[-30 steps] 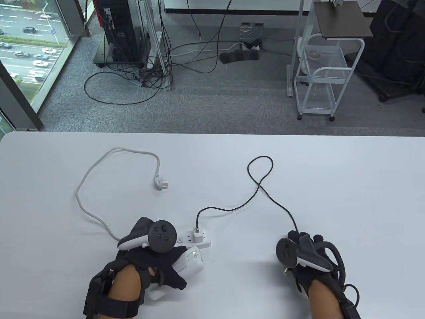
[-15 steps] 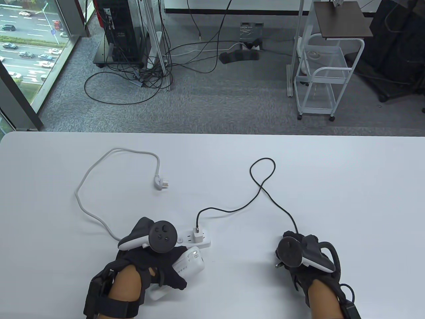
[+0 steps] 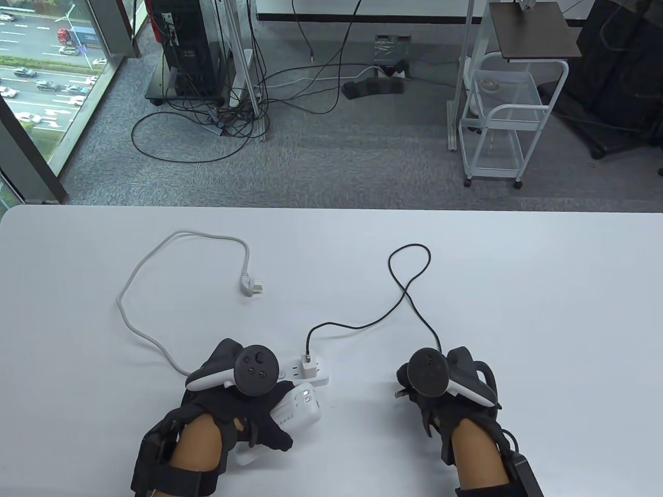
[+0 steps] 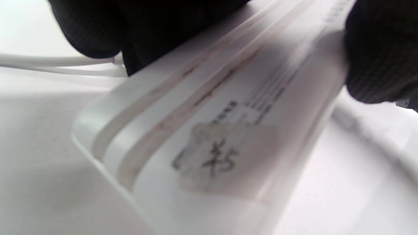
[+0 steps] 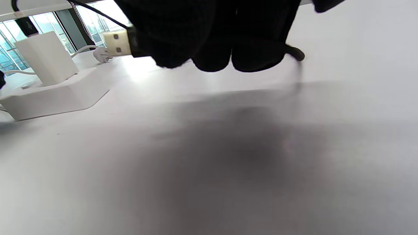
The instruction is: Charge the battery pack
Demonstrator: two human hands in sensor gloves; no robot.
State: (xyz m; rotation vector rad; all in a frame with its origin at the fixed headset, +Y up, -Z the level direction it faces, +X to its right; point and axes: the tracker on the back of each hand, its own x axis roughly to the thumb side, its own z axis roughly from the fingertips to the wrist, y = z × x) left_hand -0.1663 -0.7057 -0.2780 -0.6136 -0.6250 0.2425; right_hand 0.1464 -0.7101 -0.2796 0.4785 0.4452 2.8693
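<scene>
The left hand (image 3: pixel 233 409) holds the white battery pack (image 3: pixel 298 409) at the near edge of the white counter (image 3: pixel 518 290), its grip clamped around the pack's body; the pack tilts, its end with small ports pointing toward the power strip (image 3: pixel 311 374) just behind it. In the left wrist view the pack's labelled face (image 4: pixel 209 153) fills the frame, blurred, with gloved fingers (image 4: pixel 378 58) on its edge.

A white charger block (image 3: pixel 309 368) sits plugged into the power strip, and a black USB cable (image 3: pixel 409 295) runs from its top, loops across the counter and ends in the right hand (image 3: pixel 440 388). That hand's grip is closed on the cable's free end, the metal USB plug (image 5: pixel 121 43) sticking out past the fingers toward the strip, apart from the pack.

The strip's own grey cord (image 3: pixel 155 290) curves away across the counter, its wall plug (image 3: pixel 252 286) lying loose.
</scene>
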